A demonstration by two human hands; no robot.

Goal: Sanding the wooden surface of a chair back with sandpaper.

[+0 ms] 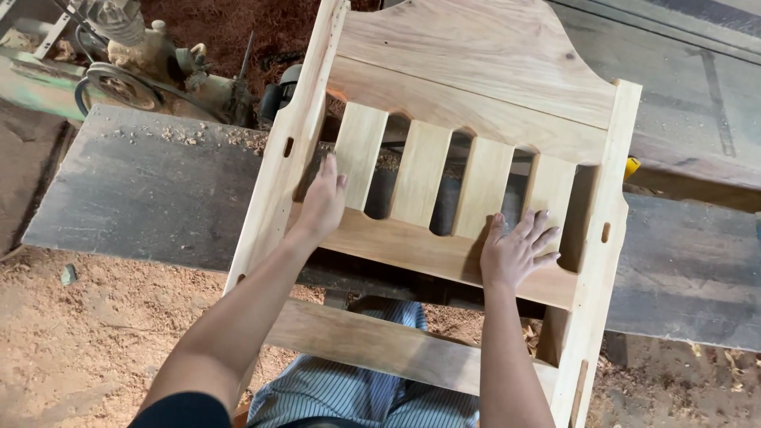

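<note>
Pressing flat, both hands [420,230] rest on the chair back's [476,95] lower rail [412,250] (slat gaps open).

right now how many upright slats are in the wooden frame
4 slats: one by the left hand, two in the middle, one above the right hand.

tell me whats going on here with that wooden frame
A person lays both bare hands flat on an unfinished wooden chair back resting across a dusty workbench. The left hand presses near the left upright and first slat, the right hand on the lower cross rail. Sawdust covers the floor; a belt-driven machine sits behind.
</note>
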